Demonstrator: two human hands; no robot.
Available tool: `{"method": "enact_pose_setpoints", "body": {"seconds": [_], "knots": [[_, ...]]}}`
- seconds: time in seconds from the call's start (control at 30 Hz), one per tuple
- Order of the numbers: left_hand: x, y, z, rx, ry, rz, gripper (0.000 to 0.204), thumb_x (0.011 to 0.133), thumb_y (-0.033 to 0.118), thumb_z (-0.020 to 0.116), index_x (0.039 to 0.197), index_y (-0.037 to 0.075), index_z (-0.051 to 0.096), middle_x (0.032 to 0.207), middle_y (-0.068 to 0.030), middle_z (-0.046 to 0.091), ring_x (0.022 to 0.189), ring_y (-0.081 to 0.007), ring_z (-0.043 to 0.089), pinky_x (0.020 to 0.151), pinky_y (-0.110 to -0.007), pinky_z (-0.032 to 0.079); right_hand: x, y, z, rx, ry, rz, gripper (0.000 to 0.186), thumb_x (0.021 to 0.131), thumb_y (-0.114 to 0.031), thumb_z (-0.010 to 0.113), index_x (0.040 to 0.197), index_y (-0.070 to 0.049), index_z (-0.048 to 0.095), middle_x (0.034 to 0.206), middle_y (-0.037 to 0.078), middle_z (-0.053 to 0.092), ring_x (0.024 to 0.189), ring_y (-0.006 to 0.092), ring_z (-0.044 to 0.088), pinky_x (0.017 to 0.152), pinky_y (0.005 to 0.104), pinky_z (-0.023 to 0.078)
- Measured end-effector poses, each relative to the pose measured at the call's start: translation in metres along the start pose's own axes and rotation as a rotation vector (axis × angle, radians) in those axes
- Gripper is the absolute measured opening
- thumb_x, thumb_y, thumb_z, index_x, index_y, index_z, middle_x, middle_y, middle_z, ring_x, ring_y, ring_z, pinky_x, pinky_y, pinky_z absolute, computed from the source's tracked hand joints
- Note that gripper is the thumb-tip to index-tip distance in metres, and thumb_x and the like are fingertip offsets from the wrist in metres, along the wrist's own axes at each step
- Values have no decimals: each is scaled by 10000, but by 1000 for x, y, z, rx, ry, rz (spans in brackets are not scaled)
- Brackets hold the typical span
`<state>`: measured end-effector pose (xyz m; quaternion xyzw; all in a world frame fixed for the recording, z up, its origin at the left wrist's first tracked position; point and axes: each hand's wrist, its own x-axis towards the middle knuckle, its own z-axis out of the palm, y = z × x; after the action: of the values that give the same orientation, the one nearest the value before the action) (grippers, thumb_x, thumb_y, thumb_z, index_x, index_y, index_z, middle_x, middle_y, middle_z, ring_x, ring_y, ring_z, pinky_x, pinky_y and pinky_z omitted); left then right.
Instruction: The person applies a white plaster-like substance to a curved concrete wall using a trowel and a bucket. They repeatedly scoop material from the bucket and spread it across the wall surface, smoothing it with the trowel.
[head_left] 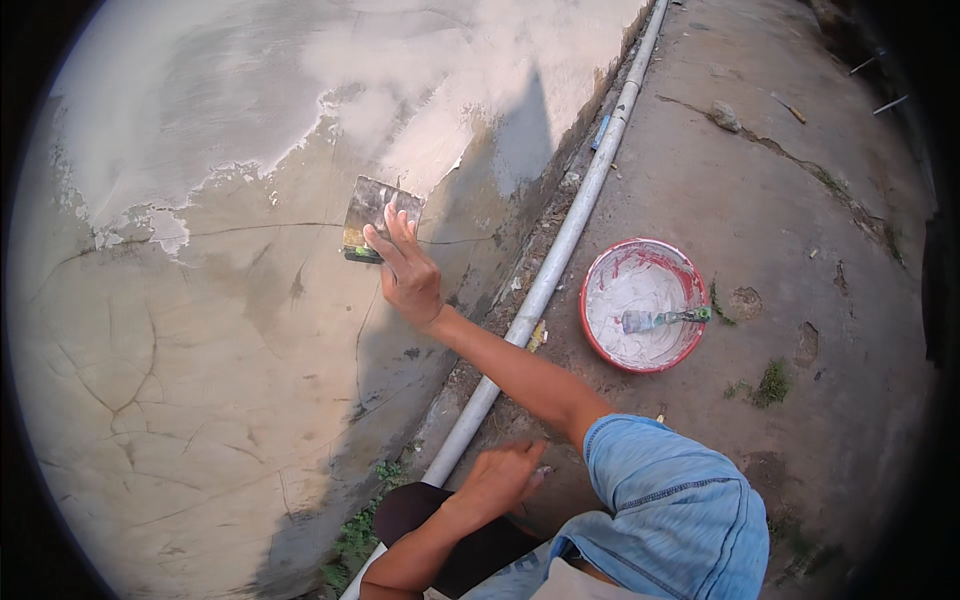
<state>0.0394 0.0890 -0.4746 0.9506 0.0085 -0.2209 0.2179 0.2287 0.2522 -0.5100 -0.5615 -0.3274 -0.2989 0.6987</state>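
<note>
Pressed flat on the wall is a wide putty knife (362, 205) with a dark, smeared blade. My right hand (412, 280) grips it, fingers spread over the blade; its lower end shows yellow and green. White putty (435, 140) coats the wall just above, ending in a ragged edge. Low over my dark-clothed knee, my left hand (500, 478) hangs loosely bent, its fingertips apart and nothing visible in it. To the right, a red bucket (588, 318) holds white putty, and a second, narrower putty knife (655, 320) lies in it, its handle on the rim.
A grey pipe (560, 245) runs along the foot of the cracked, bare wall (215, 340). Beyond it lies a concrete floor (790, 230) with a long crack, a stone (724, 116) and weed tufts (771, 383). Green plants (358, 535) grow beside the pipe near my knee.
</note>
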Motion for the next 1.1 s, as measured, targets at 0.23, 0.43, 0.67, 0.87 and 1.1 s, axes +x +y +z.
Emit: {"method": "enact_pose_setpoints", "body": {"seconds": [0.23,0.43,0.67,0.87,1.1], "knots": [[5,5,2,24,68,9,424,867,228,664,1204,0,541,985,-214,631,895,-388,631,773,-449,516,7,-10,-76,265,-212,168,402,848,59,550,1232,-54,595,1292,176,591,1183,328,588,922,371,512],[-1,10,-4,32,32,-69,439,897,266,632,1234,1,538,1036,-213,635,929,-378,635,793,-436,524,67,115,-127,1034,102,833,419,942,-94,565,1321,52,462,1093,71,614,774,111,595,743,262,493],[-7,4,-3,45,40,-59,437,906,282,623,1234,4,542,1093,-221,636,968,-382,634,825,-436,523,50,94,-97,158,156,620,451,996,-152,449,1382,82,428,1273,232,582,1115,308,597,972,370,442],[-15,-3,-7,6,57,-71,433,904,278,624,1232,7,546,1098,-228,634,971,-383,635,828,-435,523,-15,50,-25,47,5,400,620,828,77,481,1439,11,397,1470,291,367,1373,395,368,1095,418,361],[-20,-13,-5,11,34,-81,435,899,288,630,1226,11,554,1049,-208,638,945,-378,639,815,-432,526,-26,38,-79,101,-98,439,516,812,58,505,1313,-39,580,1250,219,614,1152,347,605,931,383,494]]}}
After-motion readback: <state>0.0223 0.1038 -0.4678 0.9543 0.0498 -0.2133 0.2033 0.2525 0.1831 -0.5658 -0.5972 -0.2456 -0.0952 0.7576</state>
